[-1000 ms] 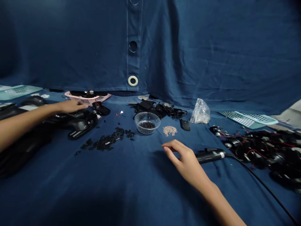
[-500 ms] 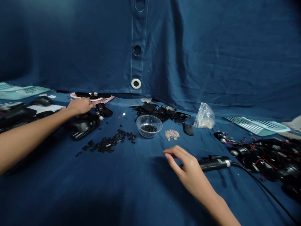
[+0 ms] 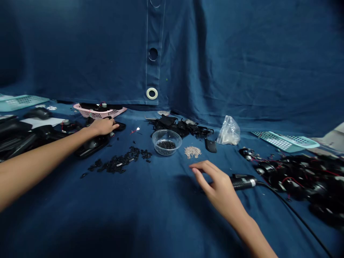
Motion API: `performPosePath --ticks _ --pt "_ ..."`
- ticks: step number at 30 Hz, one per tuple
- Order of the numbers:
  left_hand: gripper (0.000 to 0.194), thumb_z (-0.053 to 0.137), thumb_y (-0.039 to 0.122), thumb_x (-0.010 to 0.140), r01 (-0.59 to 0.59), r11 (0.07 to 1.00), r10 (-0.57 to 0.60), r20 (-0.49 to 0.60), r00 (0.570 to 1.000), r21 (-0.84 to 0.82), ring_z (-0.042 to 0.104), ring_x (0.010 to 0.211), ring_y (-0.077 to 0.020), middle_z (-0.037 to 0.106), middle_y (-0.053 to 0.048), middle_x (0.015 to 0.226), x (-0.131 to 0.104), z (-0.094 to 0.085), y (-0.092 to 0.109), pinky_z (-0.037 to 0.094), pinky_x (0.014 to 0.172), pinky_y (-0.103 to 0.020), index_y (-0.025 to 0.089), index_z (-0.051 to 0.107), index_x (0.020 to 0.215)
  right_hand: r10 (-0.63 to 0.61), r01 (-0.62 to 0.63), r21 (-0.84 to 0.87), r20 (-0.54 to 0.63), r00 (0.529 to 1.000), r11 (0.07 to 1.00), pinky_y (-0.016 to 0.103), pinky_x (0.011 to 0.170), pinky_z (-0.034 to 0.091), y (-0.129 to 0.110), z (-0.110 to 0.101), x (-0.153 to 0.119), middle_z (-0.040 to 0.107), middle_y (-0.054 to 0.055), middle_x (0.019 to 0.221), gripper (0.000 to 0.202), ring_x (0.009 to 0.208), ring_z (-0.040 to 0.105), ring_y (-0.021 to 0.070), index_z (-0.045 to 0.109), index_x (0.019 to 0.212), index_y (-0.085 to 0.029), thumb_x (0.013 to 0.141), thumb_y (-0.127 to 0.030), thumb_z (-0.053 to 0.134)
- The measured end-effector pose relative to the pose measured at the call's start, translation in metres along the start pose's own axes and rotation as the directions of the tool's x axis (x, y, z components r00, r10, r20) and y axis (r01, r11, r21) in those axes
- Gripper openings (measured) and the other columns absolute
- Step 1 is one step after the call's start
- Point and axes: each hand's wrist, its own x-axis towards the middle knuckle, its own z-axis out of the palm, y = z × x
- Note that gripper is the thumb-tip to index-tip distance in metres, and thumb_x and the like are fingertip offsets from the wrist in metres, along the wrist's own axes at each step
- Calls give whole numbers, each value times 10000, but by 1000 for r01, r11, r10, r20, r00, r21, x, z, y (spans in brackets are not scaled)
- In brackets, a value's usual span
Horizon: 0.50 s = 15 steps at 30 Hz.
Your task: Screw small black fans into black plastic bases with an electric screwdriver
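Observation:
My left hand [image 3: 104, 126] reaches over dark plastic housings on the left. A black housing part [image 3: 121, 126] shows just beyond its fingers, which point down and are largely hidden, so its grip is unclear. My right hand [image 3: 215, 179] hovers above the cloth with curved fingers, thumb and forefinger slightly apart, holding nothing. Right beside it lies a black corded tool [image 3: 243, 181], resembling an electric screwdriver, partly covered by the hand. In front of that hand is a pile of small silvery screws [image 3: 192, 152]. A clear bowl [image 3: 167, 136] with tiny black pieces stands left of the pile.
Small black plastic parts [image 3: 120, 161] lie scattered centre left. Behind the bowl is a heap of black pieces [image 3: 174, 123], with a clear bag [image 3: 229, 132] to its right. A pink basket [image 3: 98, 114] stands at back left. Wired motor parts [image 3: 295, 179] crowd the right.
My left hand has moved right and toward me, from near the pink basket to the black housing. My right hand stays about where it was. The view has shifted slightly.

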Motion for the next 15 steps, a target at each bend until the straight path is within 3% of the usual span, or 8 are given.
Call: performPosePath --ticks 4,6,8,10,12,15 --pt "390 377 382 968 72 996 -63 -143 988 54 584 1067 -279 645 -161 1137 -27 -17 30 407 945 -376 76 612 1028 48 -72 -130 -184 982 989 287 870 468 25 -32 -18 660 45 1020 230 954 621 165 650 1002 -219 957 -366 479" --pt "358 333 367 971 16 999 -9 -223 975 34 561 1117 -277 634 -121 1160 -53 -21 53 405 968 -374 148 603 1053 83 -154 -217 -304 949 964 317 876 466 52 -61 -36 669 57 1036 254 952 629 190 653 1039 -216 937 -392 501" --pt "351 314 377 974 -118 993 112 -294 949 -2 566 1089 -263 645 -88 1107 -87 -20 80 413 964 -377 181 600 1030 143 -283 -297 -416 898 912 343 848 469 86 -96 -57 675 76 1045 290 913 640 217 652 1077 -209 909 -407 524" --pt "349 318 399 973 -257 966 245 -279 928 -6 575 1043 -263 651 -77 1054 -125 -13 105 421 941 -397 190 596 1007 261 -463 -389 -470 843 797 354 816 465 125 -135 -77 671 127 1069 301 891 640 246 662 1070 -181 888 -388 540" --pt "336 330 403 973 -367 930 358 -219 908 -2 574 1037 -265 652 -74 1067 -158 -3 128 419 927 -414 201 596 1005 382 -601 -514 -473 794 612 371 820 446 163 -172 -92 648 222 1069 384 957 624 302 645 1110 -102 876 -390 549" --pt "298 372 383 974 -479 878 472 -128 872 -21 574 1061 -259 650 -70 1092 -192 13 152 409 945 -422 214 614 1019 576 -711 -598 -452 680 370 445 741 420 212 -213 -105 583 330 1094 652 972 616 391 588 1207 -80 813 -599 568"
